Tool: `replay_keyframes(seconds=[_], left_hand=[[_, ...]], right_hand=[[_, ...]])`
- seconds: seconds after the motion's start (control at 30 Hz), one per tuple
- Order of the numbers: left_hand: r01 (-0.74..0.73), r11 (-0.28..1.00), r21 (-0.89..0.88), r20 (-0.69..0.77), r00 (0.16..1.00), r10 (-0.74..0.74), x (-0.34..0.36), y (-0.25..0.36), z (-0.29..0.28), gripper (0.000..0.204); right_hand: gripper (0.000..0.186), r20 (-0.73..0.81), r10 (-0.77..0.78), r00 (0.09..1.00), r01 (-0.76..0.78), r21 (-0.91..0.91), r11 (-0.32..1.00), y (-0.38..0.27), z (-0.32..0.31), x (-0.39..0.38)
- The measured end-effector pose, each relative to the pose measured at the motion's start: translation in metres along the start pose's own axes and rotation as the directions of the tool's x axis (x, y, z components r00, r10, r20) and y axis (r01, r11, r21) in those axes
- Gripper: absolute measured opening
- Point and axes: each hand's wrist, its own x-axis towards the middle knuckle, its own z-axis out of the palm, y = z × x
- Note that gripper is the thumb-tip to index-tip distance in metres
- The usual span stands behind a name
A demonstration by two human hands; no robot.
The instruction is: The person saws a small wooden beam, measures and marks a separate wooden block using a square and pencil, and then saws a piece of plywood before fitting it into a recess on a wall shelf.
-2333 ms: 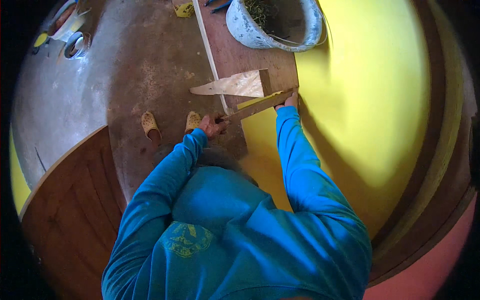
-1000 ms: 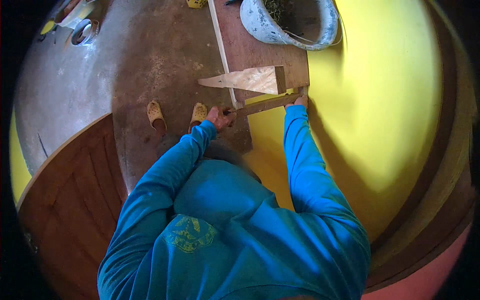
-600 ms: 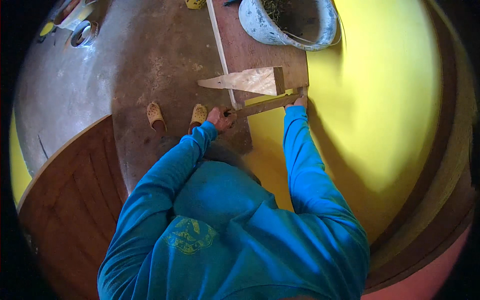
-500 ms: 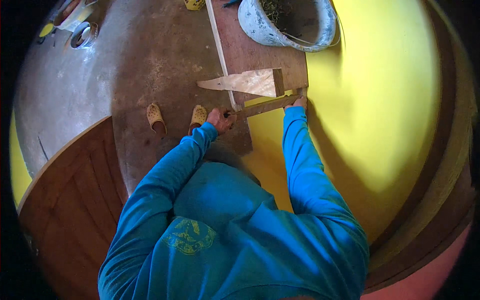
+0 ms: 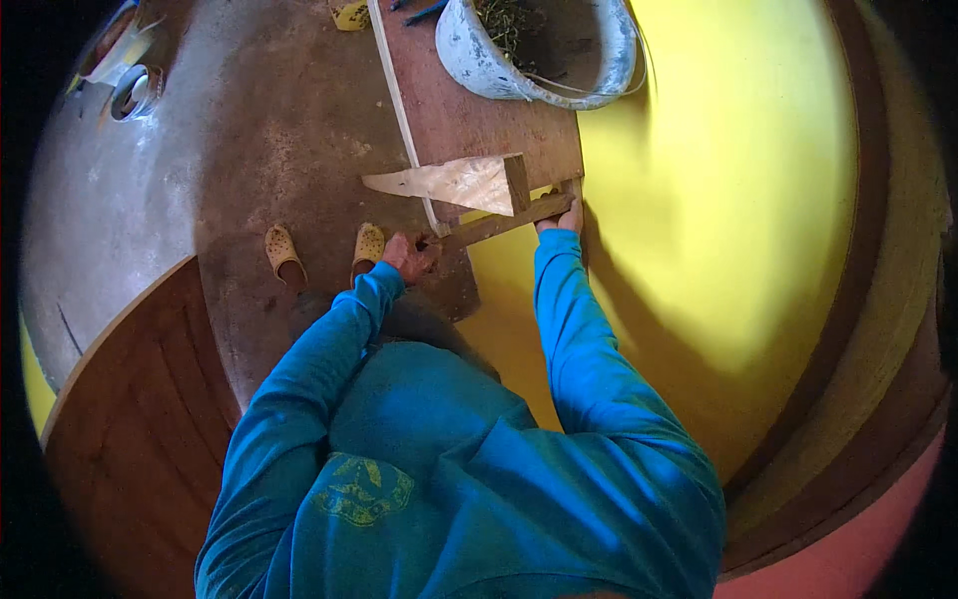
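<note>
Although its ends are not fully clear to view, one wooden bar [image 5: 489, 230] lies alongside the near edge of the board: brown, straight, narrow, slightly rough. Whether it is joined to the board cannot be told.

Hands, two, bare. Left hand [image 5: 410, 257]: fingers curled, at the bar's left end, by the board's near left corner; whether they pinch the bar cannot be told. Right hand [image 5: 561, 217]: touching the bar's right end, by the near right corner; fingers partly hidden, so the closeness of its grip cannot be told.

Board [image 5: 479, 130], one: flat, reddish-brown wood, with one pale strip [image 5: 404, 120] along its left edge.

Wooden block [image 5: 459, 184], one: long wedge, pale and unevenly faceted on the upper face, darker at the squared end. It lies close to the near edge, its narrow tip jutting past the left edge.

Bucket [image 5: 469, 60], one: round, whitish, blotched, with one thin wire handle; at the right edge, toward the far end. Contents: stringy, dry, greenish-brown matter [image 5: 504, 25].

Blue pieces [image 5: 426, 12], two: slender, near the far left part of the board.

Beyond the left edge: one yellow container [image 5: 349, 14]; two tan clogs [image 5: 284, 255], perforated; one round open vessel [image 5: 137, 93]; grey-brown floor [image 5: 249, 120], stained. Beyond the right edge: one smooth yellow surface [image 5: 728, 180].

Lower left: one dark brown wooden panel [image 5: 140, 389], grained. Sleeves [image 5: 284, 419], two: blue cloth, creased.
</note>
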Motion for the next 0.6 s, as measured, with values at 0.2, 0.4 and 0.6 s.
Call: replay_keyframes(seconds=[0.2,0.4,0.6], left_hand=[[-0.041,0.989,0.141,0.013,0.999,0.039,0.007,-0.020,0.004,0.036],[-0.076,0.992,0.104,0.033,0.997,0.073,0.009,-0.019,0.003,0.033],[-0.076,0.995,0.068,0.028,0.997,0.075,-0.001,0.004,-0.004,0.029]], right_hand=[[0.037,-0.130,-0.186,0.974,0.155,-0.220,0.963,0.007,0.014,0.002],[0.038,-0.213,-0.254,0.944,0.193,-0.269,0.944,0.011,-0.002,0.026],[0.037,-0.145,-0.323,0.935,0.260,-0.338,0.905,0.012,0.000,0.024]])
